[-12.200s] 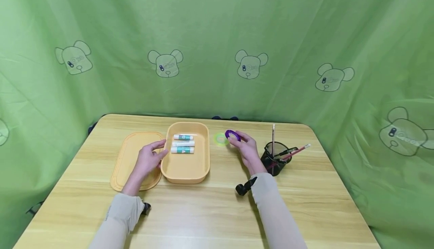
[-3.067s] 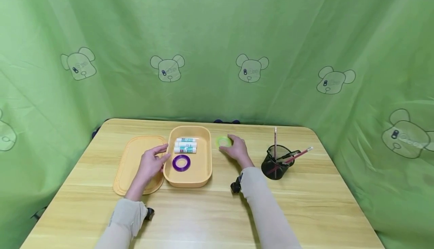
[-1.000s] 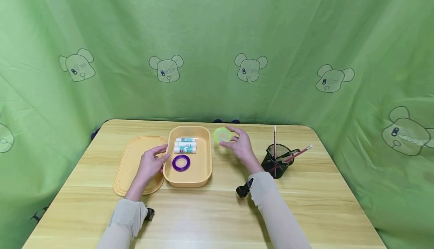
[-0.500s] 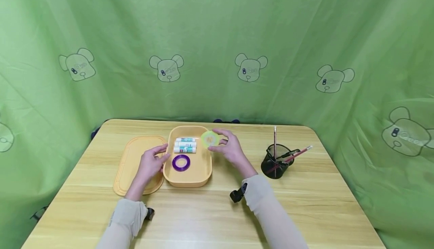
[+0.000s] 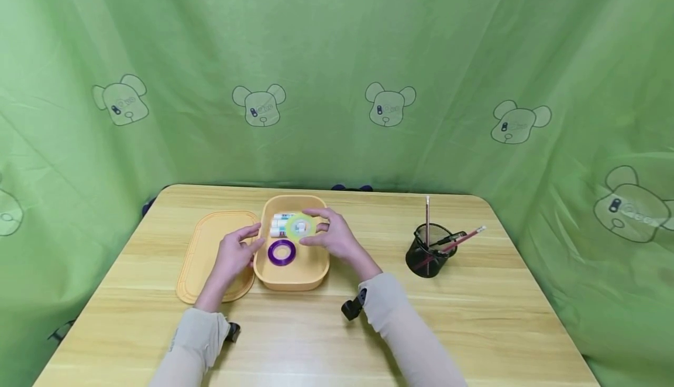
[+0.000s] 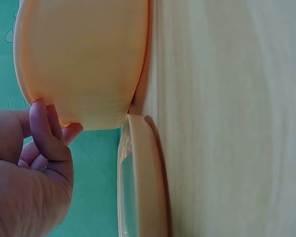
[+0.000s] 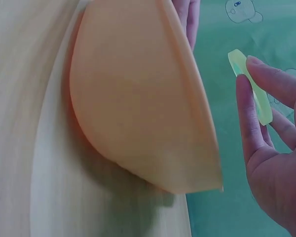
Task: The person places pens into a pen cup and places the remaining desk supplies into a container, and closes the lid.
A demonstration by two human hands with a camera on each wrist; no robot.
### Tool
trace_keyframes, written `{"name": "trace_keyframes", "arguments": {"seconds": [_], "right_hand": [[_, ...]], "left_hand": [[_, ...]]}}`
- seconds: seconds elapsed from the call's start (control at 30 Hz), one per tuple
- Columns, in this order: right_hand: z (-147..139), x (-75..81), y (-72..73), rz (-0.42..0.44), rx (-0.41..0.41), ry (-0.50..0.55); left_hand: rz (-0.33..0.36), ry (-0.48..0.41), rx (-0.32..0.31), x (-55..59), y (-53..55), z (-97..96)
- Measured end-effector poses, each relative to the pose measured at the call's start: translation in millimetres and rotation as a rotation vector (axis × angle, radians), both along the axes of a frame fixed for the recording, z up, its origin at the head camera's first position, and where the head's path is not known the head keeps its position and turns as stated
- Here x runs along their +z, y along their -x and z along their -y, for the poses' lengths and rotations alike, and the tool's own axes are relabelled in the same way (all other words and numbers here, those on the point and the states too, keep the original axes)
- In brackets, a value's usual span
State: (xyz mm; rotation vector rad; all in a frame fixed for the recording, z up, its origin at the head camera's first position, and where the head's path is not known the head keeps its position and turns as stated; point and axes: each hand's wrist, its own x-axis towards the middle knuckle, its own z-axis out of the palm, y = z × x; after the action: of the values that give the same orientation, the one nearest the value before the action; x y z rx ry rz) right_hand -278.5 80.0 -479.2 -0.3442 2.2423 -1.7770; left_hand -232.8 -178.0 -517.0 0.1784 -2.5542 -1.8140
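My right hand (image 5: 337,236) pinches a yellow-green tape roll (image 7: 261,98) between thumb and fingers, over the orange plastic box (image 5: 295,286). In the head view the roll overlaps part of the white-and-teal glue sticks (image 5: 278,232) lying in the box. A purple tape roll (image 5: 271,253) lies in the box, nearer me than the sticks. My left hand (image 5: 234,253) rests its relaxed fingertips at the box's left rim; in the left wrist view the fingers (image 6: 42,118) touch the outer wall.
An orange lid (image 5: 202,258) lies flat on the wooden table (image 5: 295,340), left of the box and partly under my left hand. A black mesh pen cup (image 5: 421,264) with pencils and a black-handled item stands on the right. A green curtain (image 5: 326,141) hangs behind.
My right hand has picked up the yellow-green tape roll from the table and carried it left over the box. Earlier, the purple roll went into the box. My left hand stays at the rim.
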Motion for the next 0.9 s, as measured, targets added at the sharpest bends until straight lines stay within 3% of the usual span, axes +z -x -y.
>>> {"name": "trace_keyframes", "arguments": {"seconds": [0.2,0.47,0.9], "right_hand": [[10.8,-3.6,-3.2,-0.005,0.061,-0.005],[22.1,-11.2,-6.4,0.066,0.087,-0.013],[38.3,-14.8,-11.7,0.056,0.282,-0.113]], "left_hand": [[-0.007,0.006,-0.013,-0.4,1.0,0.9],[-0.010,0.004,-0.013,-1.3,0.5,1.2],[-0.002,0.009,-0.020,0.8,0.2,2.2]]}}
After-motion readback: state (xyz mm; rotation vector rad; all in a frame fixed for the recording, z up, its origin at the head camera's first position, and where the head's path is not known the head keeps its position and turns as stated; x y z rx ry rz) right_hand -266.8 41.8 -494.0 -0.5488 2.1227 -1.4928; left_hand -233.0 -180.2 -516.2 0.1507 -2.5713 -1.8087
